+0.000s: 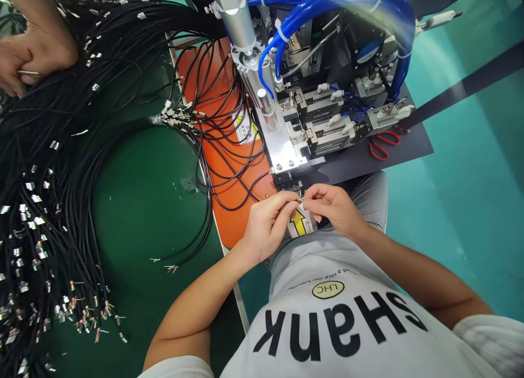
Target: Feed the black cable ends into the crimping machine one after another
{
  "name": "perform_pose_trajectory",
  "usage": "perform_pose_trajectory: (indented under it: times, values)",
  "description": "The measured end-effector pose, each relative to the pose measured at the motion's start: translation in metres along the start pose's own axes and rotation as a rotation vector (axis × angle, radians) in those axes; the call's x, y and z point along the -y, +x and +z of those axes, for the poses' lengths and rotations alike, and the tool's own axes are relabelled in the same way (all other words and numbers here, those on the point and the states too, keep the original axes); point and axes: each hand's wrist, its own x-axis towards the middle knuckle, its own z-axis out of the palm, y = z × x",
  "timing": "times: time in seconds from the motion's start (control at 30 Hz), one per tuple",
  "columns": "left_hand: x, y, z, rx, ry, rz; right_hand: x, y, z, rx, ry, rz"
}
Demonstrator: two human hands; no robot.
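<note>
Wire ends (301,197), at the fingertips of both hands, just before the front edge of the metal machine (282,149). The short visible stretch lies roughly along the line from the wearer toward the machine; fingers cover the remainder, so the full long axis and the direction of the tips cannot be told. Left hand (268,222): thumb and forefinger pinching the wires. Right hand (333,209): thumb and forefinger likewise closed at them. Beneath, a yellow arrow (298,223) points toward the machine.
</note>
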Motion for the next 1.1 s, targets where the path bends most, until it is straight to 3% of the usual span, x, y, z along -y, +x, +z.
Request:
perform_pose_trajectory:
  times: [0.27,0.4,0.5,0.6,0.73,1.1]
  values:
    - [-0.002,0.0,-0.003,0.003,0.003,-0.04,0.018,0.003,-0.011,-0.031,-0.197,-0.126]
    - [-0.001,-0.001,-0.001,-0.004,-0.031,-0.049,0.019,0.005,-0.003,-0.027,-0.305,-0.223]
    - [0.003,-0.003,0.004,-0.068,-0.04,-0.054,0.012,0.003,0.009,-0.112,-0.345,-0.289]
    - [0.005,-0.004,0.008,-0.146,-0.097,-0.068,0.004,0.0,0.017,-0.183,-0.277,-0.222]
    - [0.002,0.0,0.008,-0.129,-0.209,-0.096,0.002,-0.002,0.019,-0.178,-0.223,-0.131]
    - [-0.007,0.005,0.003,-0.131,-0.503,-0.415,0.008,-0.006,0.024,-0.172,-0.373,-0.201]
